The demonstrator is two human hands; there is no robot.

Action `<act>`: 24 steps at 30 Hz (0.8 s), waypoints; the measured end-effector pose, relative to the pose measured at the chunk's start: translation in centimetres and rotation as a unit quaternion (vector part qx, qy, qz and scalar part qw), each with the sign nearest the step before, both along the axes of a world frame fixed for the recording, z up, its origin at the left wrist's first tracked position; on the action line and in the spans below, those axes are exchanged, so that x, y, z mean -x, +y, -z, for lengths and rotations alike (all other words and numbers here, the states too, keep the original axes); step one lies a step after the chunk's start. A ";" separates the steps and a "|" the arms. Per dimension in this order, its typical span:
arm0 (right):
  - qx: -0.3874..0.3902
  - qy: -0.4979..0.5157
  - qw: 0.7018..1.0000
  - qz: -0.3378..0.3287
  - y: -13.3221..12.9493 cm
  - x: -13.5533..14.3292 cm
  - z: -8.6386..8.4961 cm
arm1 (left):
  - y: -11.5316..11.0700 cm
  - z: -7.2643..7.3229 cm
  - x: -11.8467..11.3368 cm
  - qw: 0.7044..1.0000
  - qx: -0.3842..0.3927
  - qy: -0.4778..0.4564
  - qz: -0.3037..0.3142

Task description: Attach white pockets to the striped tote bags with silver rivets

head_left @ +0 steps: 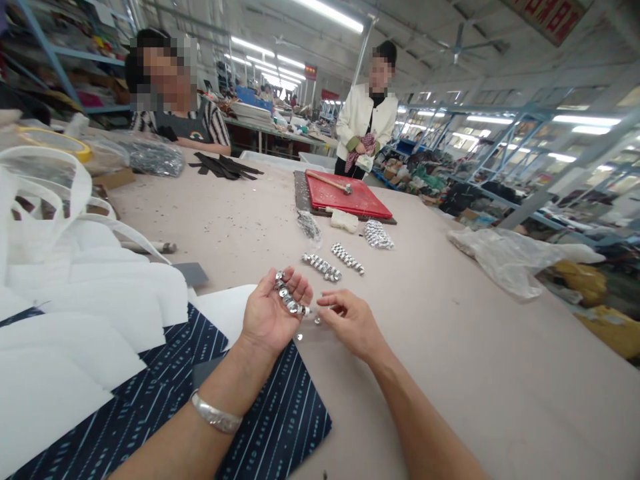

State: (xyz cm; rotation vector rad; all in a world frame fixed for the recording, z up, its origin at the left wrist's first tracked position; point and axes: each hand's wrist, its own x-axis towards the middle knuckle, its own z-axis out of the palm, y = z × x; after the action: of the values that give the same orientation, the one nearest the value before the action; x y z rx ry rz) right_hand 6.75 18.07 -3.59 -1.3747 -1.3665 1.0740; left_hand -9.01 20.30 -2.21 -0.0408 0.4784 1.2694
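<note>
Navy cloth (295, 413) lies under the left forearm, its right corner ending short of bare table (450, 360); white pieces (70, 373) overlap it on the left. The left hand (275, 310) is palm up and half closed, thumb and loosely bent fingers cradling a row of metal studs (290, 301) that runs slantwise across the palm toward the fingers. The right hand (347, 319) is beside it, palm down, fingers bent and thumb near the forefinger, just off the row's lower end; whether it pinches anything I cannot tell. One loose stud (317, 321) shows just by the right thumb, another (299, 337) on the table below the left hand. Open room is on the right, bare table reaching from the right forearm out to the table's right edge; on the left, white pieces and straps (75, 193) crowd the space. Beyond the fingertips lie two more stud rows (321, 267), then two bags (379, 235) of small parts, and past them a red board (345, 193) with a hammer (330, 181) on top. Dark strips (223, 165) lie farther left, near a seated person (185, 127); another person (367, 123) stands behind the board.
</note>
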 end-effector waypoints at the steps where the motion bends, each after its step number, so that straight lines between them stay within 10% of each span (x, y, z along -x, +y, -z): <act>1: -0.015 -0.014 1.000 -0.003 -0.1 0.1 -0.1 | 0.0 0.0 -0.1 1.000 0.001 0.002 -0.004; 6: -0.068 0.015 0.993 -0.094 -0.9 1.4 -0.1 | -0.2 -0.1 -0.6 1.000 0.002 0.019 -0.019; 15: -0.177 -0.074 0.981 -0.035 -0.9 0.5 -1.2 | -0.2 0.2 -0.6 0.992 -0.043 0.121 0.021; 24: -0.035 -0.026 0.999 -0.026 -0.5 -2.1 -3.9 | -0.4 2.0 -0.7 0.913 -0.170 0.361 0.091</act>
State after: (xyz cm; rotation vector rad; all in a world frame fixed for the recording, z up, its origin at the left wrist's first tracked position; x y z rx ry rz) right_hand 8.81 17.57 0.33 -1.3310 -1.4722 1.0212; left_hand -8.33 19.94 -4.22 0.7762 0.8610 1.1396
